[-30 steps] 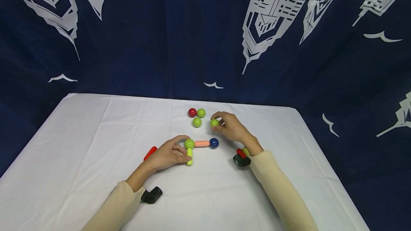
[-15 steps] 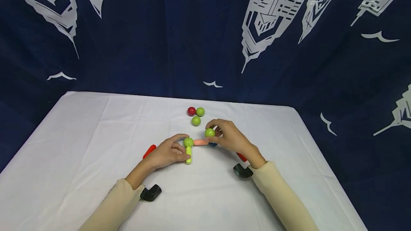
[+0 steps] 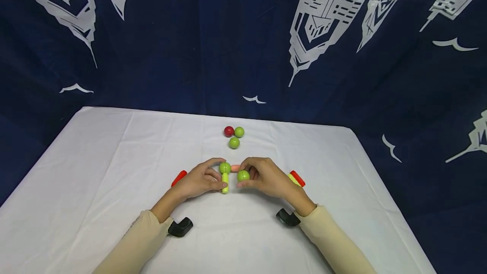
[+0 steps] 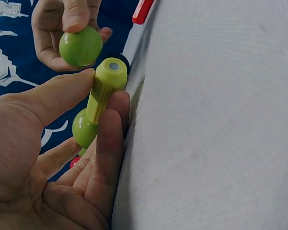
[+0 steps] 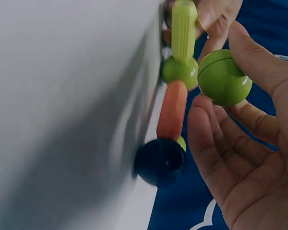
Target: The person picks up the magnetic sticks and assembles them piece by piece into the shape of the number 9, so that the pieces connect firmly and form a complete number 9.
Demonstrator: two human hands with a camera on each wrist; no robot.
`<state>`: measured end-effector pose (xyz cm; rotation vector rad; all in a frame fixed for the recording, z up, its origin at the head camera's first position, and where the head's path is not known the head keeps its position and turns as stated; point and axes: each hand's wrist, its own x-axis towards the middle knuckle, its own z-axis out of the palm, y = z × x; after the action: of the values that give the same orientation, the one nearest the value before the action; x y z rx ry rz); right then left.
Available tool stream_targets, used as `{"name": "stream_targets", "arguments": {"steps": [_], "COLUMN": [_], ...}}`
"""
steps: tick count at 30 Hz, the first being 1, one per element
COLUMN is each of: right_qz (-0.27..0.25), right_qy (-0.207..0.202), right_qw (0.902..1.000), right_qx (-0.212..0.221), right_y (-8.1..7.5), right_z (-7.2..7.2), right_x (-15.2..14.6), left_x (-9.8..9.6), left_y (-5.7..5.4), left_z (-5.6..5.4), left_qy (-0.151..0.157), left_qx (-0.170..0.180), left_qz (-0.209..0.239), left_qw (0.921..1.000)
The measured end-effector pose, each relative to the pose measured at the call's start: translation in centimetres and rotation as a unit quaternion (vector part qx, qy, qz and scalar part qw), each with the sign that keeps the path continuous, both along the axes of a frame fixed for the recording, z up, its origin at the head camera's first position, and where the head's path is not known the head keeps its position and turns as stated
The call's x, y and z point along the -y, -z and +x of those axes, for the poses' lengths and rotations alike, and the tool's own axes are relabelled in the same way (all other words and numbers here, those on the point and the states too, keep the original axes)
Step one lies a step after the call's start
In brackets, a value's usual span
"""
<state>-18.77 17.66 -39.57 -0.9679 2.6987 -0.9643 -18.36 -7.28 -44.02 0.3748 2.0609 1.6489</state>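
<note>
My left hand (image 3: pixel 201 181) pinches a yellow-green ribbed rod (image 4: pixel 105 91) between thumb and fingers. A metal disc shows in the rod's near end. Its far end meets a green ball (image 3: pixel 225 168), from which an orange rod (image 5: pixel 173 110) runs right to a dark blue ball (image 5: pixel 160 162). In the head view my right hand hides that blue ball. My right hand (image 3: pixel 268 176) holds another green ball (image 5: pixel 224 78), with a seam round it, between thumb and fingertips. This ball is just right of the yellow-green rod's near end, apart from it.
A red ball (image 3: pixel 228 131) and two loose green balls (image 3: pixel 234 143) lie farther back on the white cloth (image 3: pixel 133 155). One red rod (image 3: pixel 179 178) lies beside my left hand. Another red rod (image 3: pixel 297 178) and a yellow-green one (image 3: pixel 294 179) lie beyond my right wrist.
My right hand has brought the green ball toward me and slightly left, from behind the blue ball to near the yellow-green rod's end. My left hand keeps its grip in place.
</note>
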Motion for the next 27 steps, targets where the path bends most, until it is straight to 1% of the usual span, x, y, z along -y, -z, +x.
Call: {"name": "stream_targets", "arguments": {"steps": [5,11,15,21,27], "right_qz": [0.006,0.016,0.016,0.011,0.016], "right_qy": [-0.008,-0.015,-0.016,-0.016,-0.027], "right_qw": [0.9999,0.9990,0.9986,0.9987,0.9990], "right_qx": [0.013,0.039,0.048,0.047,0.032], "right_y": [0.4,0.6,0.9,1.1,1.3], "right_z": [0.8,1.8,2.2,2.6,3.0], "right_x": [0.4,1.2,1.7,2.0,2.4], "left_x": [-0.1,0.0,0.1,0.0,-0.2], "left_y": [0.0,0.1,0.2,0.0,0.0], "left_z": [0.0,0.1,0.2,0.2,0.2], "left_qy": [0.005,0.003,0.002,0.001,0.003], "left_qx": [-0.003,-0.005,-0.006,-0.009,-0.011], "left_qz": [0.004,0.004,0.002,0.005,0.005], "left_qw": [1.0000,1.0000,1.0000,0.9999,0.9999]}}
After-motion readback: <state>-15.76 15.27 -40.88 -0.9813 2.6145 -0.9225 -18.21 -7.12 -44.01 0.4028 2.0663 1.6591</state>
